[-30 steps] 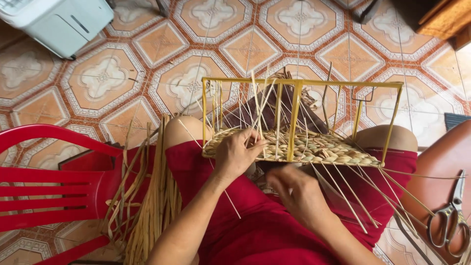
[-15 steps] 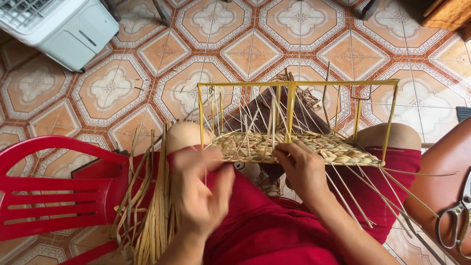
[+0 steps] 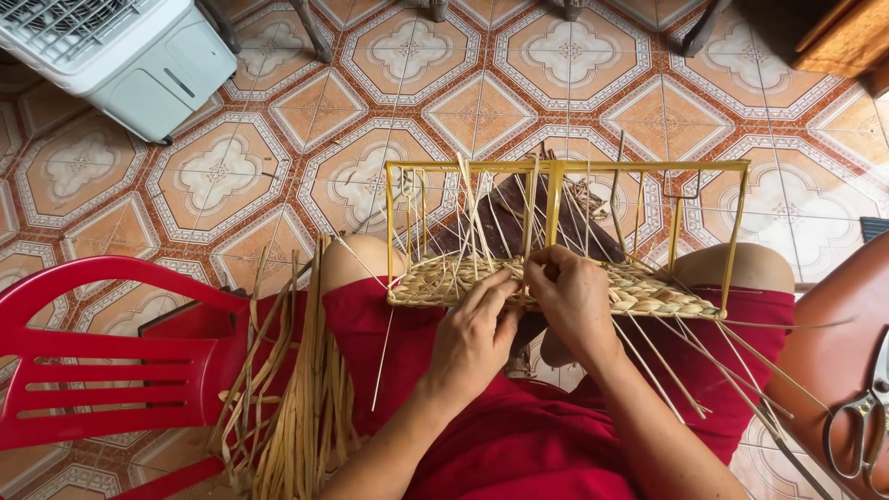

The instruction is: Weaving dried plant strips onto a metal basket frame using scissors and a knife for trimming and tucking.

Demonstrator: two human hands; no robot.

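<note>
A yellow wire frame [image 3: 556,168] rests across my knees, with a woven straw base [image 3: 648,292] along its lower edge and several loose straw strands standing up through it. My right hand [image 3: 574,296] pinches a strand at the middle of the woven edge. My left hand [image 3: 472,333] lies beside it, fingertips touching the weave and a thin straw strand [image 3: 384,347] that hangs down over my red clothing.
A bundle of loose straw [image 3: 296,407] lies on a red plastic chair [image 3: 102,361] at my left. Scissors [image 3: 861,426] rest on a brown surface at the right. A white appliance [image 3: 120,56] stands on the patterned tile floor at the far left.
My left hand came back up from near the straw bundle to the woven edge. My right hand shifted up to the middle of the weave. The view tilted slightly.
</note>
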